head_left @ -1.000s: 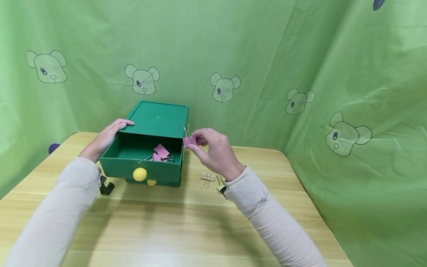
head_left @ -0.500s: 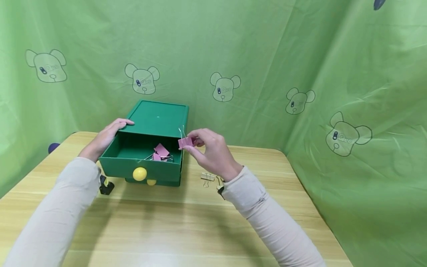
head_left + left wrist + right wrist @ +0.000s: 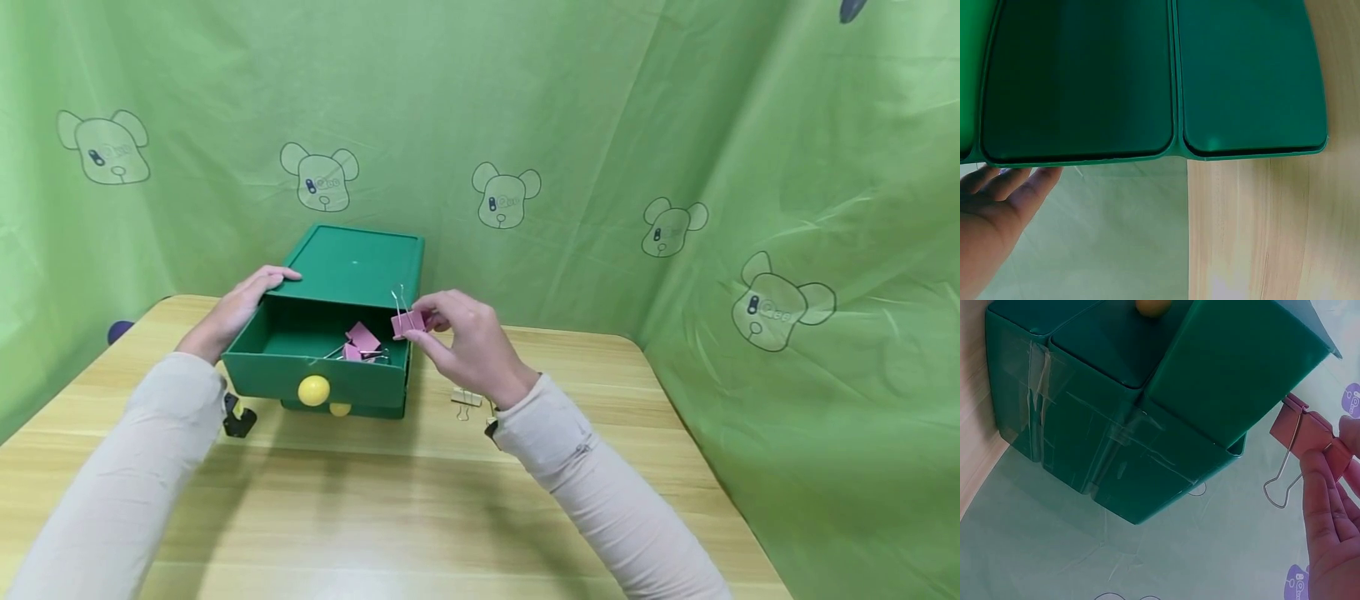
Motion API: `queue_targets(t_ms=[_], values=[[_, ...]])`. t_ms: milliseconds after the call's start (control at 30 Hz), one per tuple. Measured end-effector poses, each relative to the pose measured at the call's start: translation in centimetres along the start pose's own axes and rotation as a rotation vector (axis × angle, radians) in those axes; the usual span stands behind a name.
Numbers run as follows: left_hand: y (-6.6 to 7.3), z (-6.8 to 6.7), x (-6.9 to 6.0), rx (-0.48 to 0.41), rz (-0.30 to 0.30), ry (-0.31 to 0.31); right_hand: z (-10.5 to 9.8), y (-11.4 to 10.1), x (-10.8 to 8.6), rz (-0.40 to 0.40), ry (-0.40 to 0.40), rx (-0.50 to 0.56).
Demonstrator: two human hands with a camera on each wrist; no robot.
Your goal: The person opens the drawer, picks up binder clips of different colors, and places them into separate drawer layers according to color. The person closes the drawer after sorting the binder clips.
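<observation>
My right hand (image 3: 472, 342) pinches a pink binder clip (image 3: 407, 323) between thumb and fingers, its wire handles pointing up. The clip is over the right rim of a pulled-out drawer (image 3: 258, 375) with a yellow knob. Inside that drawer lie several pink binder clips (image 3: 363, 337). My left hand (image 3: 232, 312) rests on the left top edge of the green drawer cabinet (image 3: 356, 265), fingers extended. In the left wrist view, fingers touch the edge of the cabinet (image 3: 1079, 81). The right wrist view has the held binder clip (image 3: 1285, 425) apart from the drawer's side.
On the wooden table (image 3: 337, 508), a pale binder clip (image 3: 467, 397) lies right of the cabinet, and another clip is mostly hidden by the right sleeve. A black and yellow object (image 3: 240, 418) shows beside the left sleeve. Green curtains (image 3: 585, 108) stand behind and at the sides.
My right hand has moved left with the pink binder clip, from beside the cabinet's right side to over the drawer's right rim. The left hand has stayed in place.
</observation>
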State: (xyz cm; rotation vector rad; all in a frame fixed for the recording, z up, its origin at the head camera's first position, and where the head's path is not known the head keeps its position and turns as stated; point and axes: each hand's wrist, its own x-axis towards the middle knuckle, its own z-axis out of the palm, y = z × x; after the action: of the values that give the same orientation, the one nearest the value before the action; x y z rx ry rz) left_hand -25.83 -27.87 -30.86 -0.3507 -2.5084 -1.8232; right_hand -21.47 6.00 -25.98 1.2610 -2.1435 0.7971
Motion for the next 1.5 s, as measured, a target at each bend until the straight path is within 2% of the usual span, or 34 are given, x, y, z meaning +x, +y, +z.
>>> queue_targets(t_ms=[467,1500], values=[[0.0,0.1,0.2,-0.026,-0.023,-0.005,0.5,-0.1,0.2,-0.008,-0.035,-0.002],[0.0,0.0,0.0,-0.037,-0.017,-0.007,1.3,-0.3,0.1,0.034,-0.090,-0.028]])
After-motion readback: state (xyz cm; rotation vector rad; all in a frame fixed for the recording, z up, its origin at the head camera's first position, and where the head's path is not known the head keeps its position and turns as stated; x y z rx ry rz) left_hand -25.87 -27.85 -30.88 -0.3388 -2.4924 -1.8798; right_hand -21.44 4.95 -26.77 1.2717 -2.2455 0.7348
